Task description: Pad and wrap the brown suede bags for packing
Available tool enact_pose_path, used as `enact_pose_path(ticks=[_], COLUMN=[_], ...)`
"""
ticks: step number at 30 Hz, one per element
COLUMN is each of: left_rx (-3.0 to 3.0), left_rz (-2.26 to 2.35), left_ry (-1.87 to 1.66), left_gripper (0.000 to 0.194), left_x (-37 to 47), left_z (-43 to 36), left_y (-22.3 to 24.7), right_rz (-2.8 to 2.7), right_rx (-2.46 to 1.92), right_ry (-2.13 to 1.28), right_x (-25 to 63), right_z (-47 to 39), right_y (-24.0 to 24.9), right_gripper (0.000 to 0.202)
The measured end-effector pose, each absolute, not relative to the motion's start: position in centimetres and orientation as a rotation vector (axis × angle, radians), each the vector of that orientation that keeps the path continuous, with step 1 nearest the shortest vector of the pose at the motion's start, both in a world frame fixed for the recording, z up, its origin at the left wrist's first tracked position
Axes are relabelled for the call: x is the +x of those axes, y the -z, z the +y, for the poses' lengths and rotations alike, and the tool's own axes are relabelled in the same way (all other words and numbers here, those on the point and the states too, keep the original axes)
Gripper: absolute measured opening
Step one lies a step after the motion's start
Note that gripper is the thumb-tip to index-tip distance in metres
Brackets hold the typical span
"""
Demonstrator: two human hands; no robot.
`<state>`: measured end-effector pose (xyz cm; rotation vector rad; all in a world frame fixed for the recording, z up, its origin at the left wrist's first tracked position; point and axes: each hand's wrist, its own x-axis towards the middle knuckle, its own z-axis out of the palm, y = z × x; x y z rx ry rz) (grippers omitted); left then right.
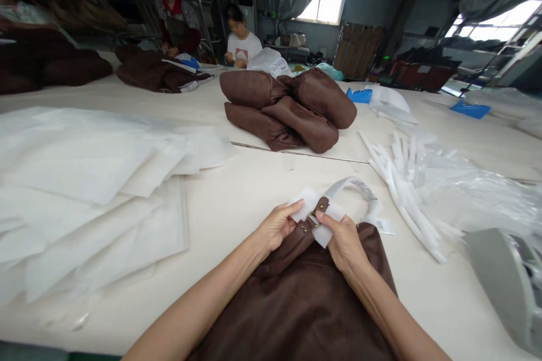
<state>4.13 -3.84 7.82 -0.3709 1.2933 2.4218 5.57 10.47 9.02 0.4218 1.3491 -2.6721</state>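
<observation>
A dark brown handbag [296, 304] lies in front of me on the pale table, its handle [351, 181] arched upward in a white wrapping. A small sheet of white tissue paper [324, 235] sits behind the brass ring [313, 219] that joins the handle to the bag. My left hand [277, 227] pinches the paper's left side, close to the strap tab. On the other side, my right hand [344, 240] grips the paper with its thumb near the ring. A white tag [385, 227] lies beside the handle's far end.
Stacked white paper sheets [148, 192] cover the left of the table. Several brown bags [292, 110] are piled ahead. White foam tubes [402, 192] and clear plastic bags [478, 192] lie right, with a grey tape dispenser [499, 282] nearer. People [245, 42] work across the table.
</observation>
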Motion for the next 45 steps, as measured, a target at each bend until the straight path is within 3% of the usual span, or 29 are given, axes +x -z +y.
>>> enact_pose_path(ticks=[5,9,14,17,20,23,27,32,38,42,45], left_rx=[-0.285,-0.267,-0.243,-0.176,-0.09,-0.02,0.063,0.144,0.245,0.252,0.283], left_rz=[1.366,1.416,1.418,1.441,1.521,1.652,1.791,1.823,1.622,1.614,1.573], left_ry=[-2.335,-2.309,-2.281,-2.279,-2.274,-2.263,-2.246,-2.228,-2.238,-2.271,-2.261], left_gripper=[0.049,0.044,0.044,0.044,0.038,0.029,0.024,0.027,0.04,0.032,0.029], left_x=[4.4,4.4,4.2,4.4,4.5,4.7,5.1,6.0,6.8,6.7,6.6], left_z=[-3.1,-3.0,-2.8,-2.7,-2.5,-2.2,-1.9,-1.9,-1.4,-1.4,-1.7], left_y=[-9.4,-9.8,-9.7,-9.8,-9.9,-9.8,-9.5,-9.6,-10.1,-9.5,-9.2], right_rz=[1.392,1.542,2.579,3.023,2.906,2.672,2.529,2.536,2.52,2.341,2.184], right_rx=[0.384,0.14,-0.318,-0.962,-1.401,-1.553,-1.424,-1.028,-1.03,-0.902,-0.683], right_ry=[2.639,2.409,1.98,1.449,1.191,1.053,1.032,1.112,1.154,1.249,1.28], right_x=[6.0,7.4,7.6,6.3,4.3,2.4,0.9,0.4,0.1,-1.3,-3.3], right_z=[11.2,14.6,19.5,20.6,20.4,19.9,19.0,17.8,16.8,17.7,19.1], right_y=[-9.9,-9.5,-7.2,-7.2,-8.6,-10.8,-12.7,-12.3,-12.1,-12.8,-13.6], right_gripper=[0.034,0.032,0.059,0.047,0.028,0.017,0.008,0.017,0.02,0.016,0.08])
